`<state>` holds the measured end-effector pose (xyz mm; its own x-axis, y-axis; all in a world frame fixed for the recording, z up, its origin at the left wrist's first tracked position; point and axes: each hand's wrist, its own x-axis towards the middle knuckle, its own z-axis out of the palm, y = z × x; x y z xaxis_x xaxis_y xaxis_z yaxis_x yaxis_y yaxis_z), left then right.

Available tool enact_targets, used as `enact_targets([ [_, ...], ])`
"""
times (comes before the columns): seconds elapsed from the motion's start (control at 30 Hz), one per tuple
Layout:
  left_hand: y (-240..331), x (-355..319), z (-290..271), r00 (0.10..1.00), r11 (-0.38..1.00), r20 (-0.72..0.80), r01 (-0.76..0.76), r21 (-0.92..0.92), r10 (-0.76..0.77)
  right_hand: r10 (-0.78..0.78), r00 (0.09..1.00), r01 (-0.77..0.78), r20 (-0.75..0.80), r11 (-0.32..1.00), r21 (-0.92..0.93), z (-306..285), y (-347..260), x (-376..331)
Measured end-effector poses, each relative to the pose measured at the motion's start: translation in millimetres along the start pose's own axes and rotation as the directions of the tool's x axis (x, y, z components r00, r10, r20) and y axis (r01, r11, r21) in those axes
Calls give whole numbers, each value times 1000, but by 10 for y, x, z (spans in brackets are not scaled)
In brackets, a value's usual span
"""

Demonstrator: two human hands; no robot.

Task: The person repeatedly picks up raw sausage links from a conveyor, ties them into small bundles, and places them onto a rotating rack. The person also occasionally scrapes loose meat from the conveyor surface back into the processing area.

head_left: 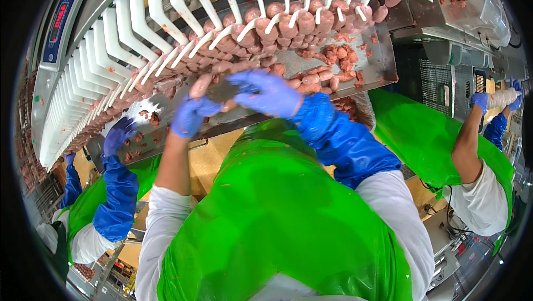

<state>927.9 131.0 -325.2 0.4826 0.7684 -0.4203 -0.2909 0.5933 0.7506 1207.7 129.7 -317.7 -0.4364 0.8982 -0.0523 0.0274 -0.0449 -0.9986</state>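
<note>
White hooks (pixel 137 9) carry sausages (pixel 266 30); loose links (pixel 311 79) are left in the metal tray (pixel 383 62).
Left grip (pixel 189 117) pinches one pale link (pixel 200 85) above the tray; right grip (pixel 269 94), blurred, I can't tell.

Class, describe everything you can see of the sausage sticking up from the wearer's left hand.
The sausage is short, plump and pale pink, with a smooth, moist-looking skin and a rounded upper end. It tilts, top leaning right, over the metal tray. Its lower end meets the gloved left hand, which seems to grip it and hides that end; whether another link joins there cannot be told.
</note>
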Motion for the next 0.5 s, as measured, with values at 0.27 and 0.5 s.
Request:
enact_targets([
  [0.27, 536, -1165, -1317, 888, 922, -361, -151, 356, 285, 477, 794, -605, -377, 556, -571, -1386, 1222, -907],
  [0.5, -200, -1008, -1730, 762, 69, -341, 365, 928, 551, 184, 955, -294, -234, 459, -838, -487, 1364, -568],
])
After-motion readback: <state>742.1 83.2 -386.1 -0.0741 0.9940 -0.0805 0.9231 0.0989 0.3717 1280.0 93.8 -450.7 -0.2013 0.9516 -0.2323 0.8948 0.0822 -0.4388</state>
